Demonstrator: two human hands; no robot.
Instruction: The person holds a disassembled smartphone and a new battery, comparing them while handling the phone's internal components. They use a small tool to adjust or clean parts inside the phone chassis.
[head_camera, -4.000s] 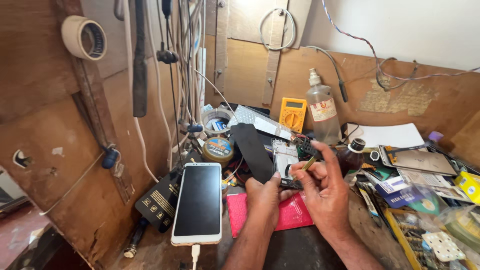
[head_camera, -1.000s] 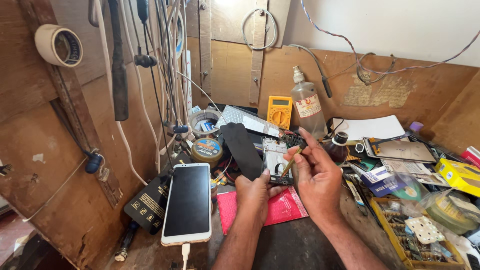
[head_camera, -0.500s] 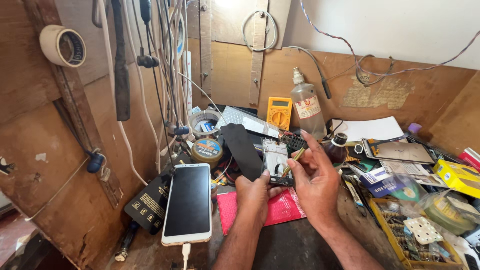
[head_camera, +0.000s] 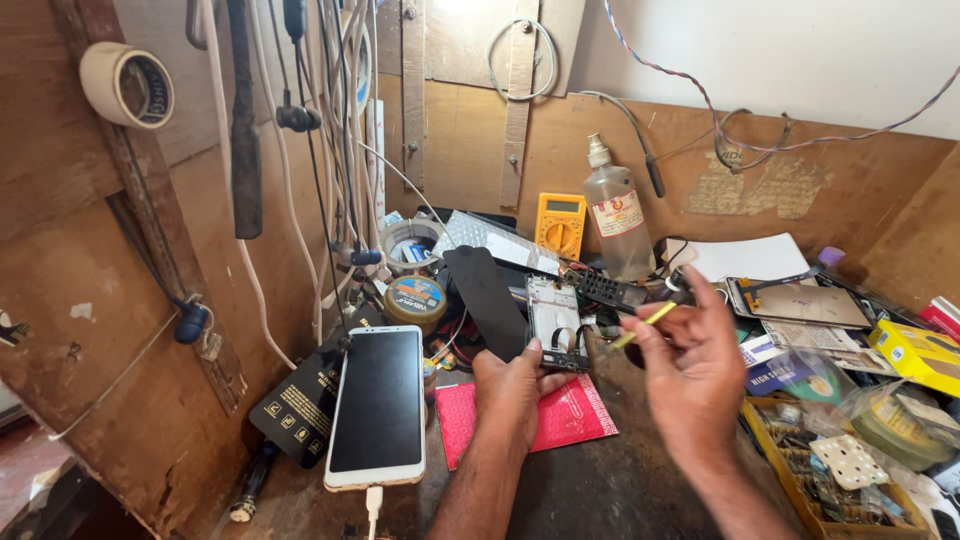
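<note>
Left hand (head_camera: 515, 385) grips the opened phone frame (head_camera: 556, 322), while right hand (head_camera: 690, 375) pinches what looks like a yellow-tipped tool (head_camera: 641, 326) just beside it.

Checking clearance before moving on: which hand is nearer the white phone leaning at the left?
Left. The left hand, holding an opened phone frame, sits just right of the white phone. The right hand, pinching a small yellow tool, is farther right.

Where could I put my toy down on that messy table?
Bare dark tabletop shows between the person's two forearms, below the pink mat. Another small patch lies under the white phone. Crowded: the back by the clear bottle and the right side around the yellow box.
</note>
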